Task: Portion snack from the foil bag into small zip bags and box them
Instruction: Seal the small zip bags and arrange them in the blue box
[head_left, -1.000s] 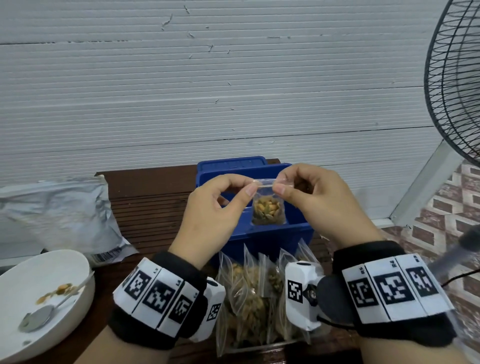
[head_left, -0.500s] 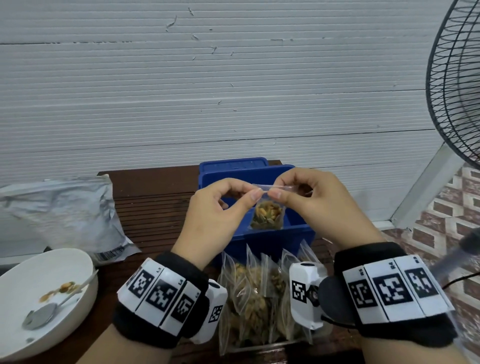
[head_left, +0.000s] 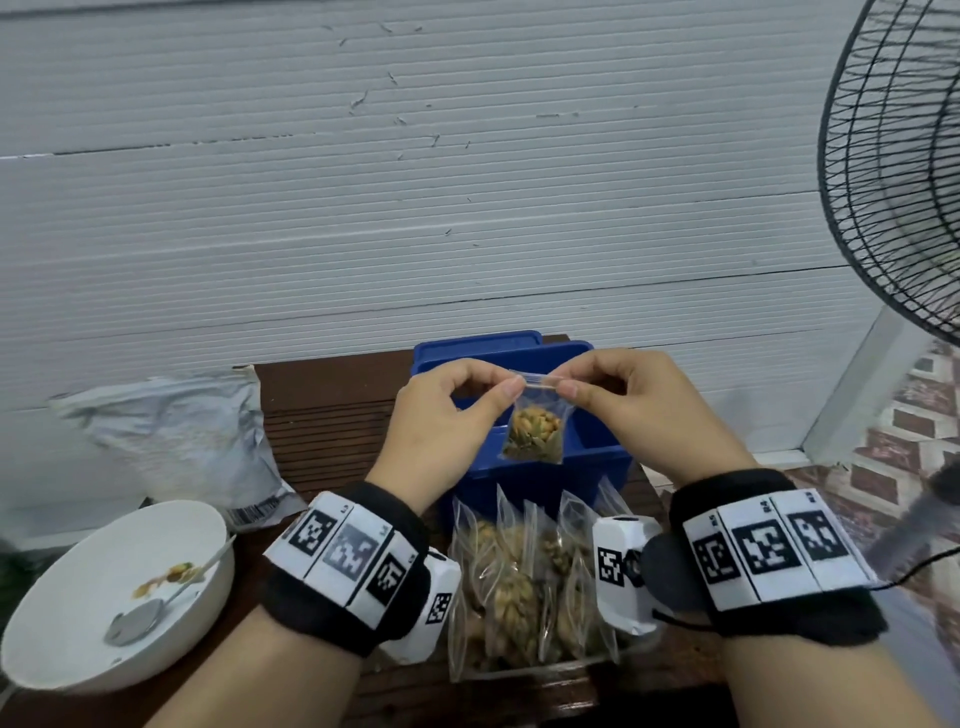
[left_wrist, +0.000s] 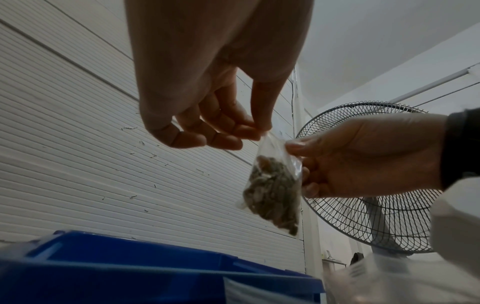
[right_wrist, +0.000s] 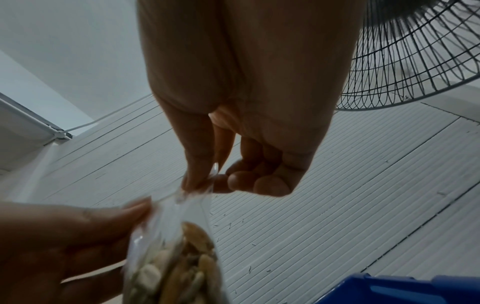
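we hold one small zip bag (head_left: 535, 434) in the air over the open blue box (head_left: 597, 457), its lower half packed with snack. our left hand (head_left: 447, 431) pinches the top strip at the left end between thumb and forefinger, and our right hand (head_left: 639, 410) pinches the same strip at the right end; the other fingers of both hands are curled in and hold nothing else.

we judge the seal is being pressed shut, and we cannot tell whether the zip is closed along its whole length. if a gap is left in the middle, pieces can spill when the bag drops into the box. the film is thin and slick, so a loose pinch on either side can let one corner slip and tip the load out. pulling the two ends apart too hard could reopen the track.

the filled bags (head_left: 519, 582) stand crowded in a clear tray near us on the bench (head_left: 332, 415), right under our wrists, so a lowered wrist could knock them over.
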